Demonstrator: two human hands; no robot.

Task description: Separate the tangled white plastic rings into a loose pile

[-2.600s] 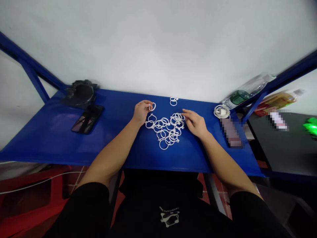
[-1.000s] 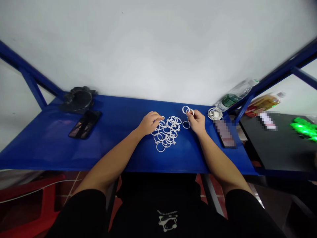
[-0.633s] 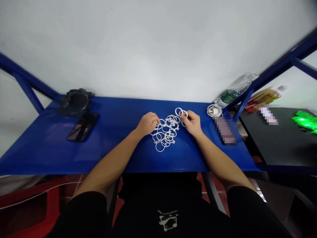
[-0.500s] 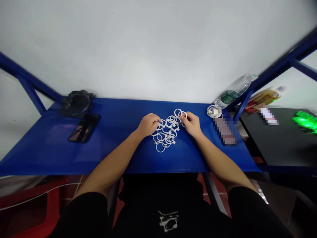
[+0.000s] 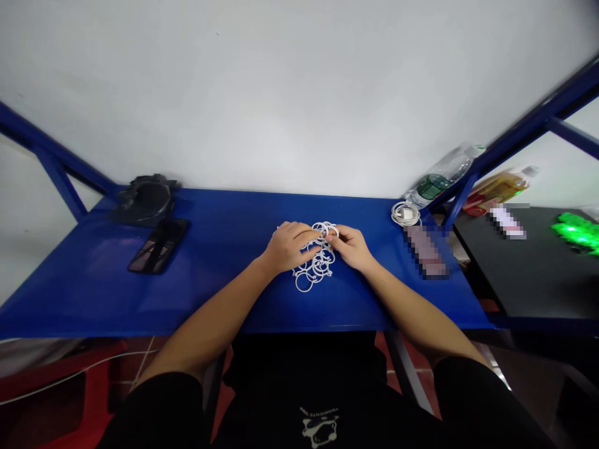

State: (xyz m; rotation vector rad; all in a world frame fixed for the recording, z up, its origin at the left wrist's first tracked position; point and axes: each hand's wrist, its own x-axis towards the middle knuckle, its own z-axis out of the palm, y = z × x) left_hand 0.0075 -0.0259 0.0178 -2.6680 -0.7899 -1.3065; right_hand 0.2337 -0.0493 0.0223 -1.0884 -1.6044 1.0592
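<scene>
A heap of several white plastic rings point(image 5: 314, 268) lies at the middle of the blue table point(image 5: 224, 280). My left hand point(image 5: 286, 246) rests on the heap's left side, fingers curled onto the rings. My right hand point(image 5: 350, 246) comes in from the right, fingers pinched on rings at the top of the heap. The two hands meet fingertip to fingertip above the pile, and they hide part of it.
A black phone point(image 5: 159, 245) and a dark crumpled object point(image 5: 146, 198) lie at the far left. At the right are a coiled white cable point(image 5: 405, 214), a clear bottle point(image 5: 442, 174) and a blurred flat item point(image 5: 425, 251). A black table point(image 5: 538, 268) adjoins on the right.
My right hand, which held rings off to the right of the heap, has moved left onto it. My left hand shifted slightly right, and the rings are gathered closer together.
</scene>
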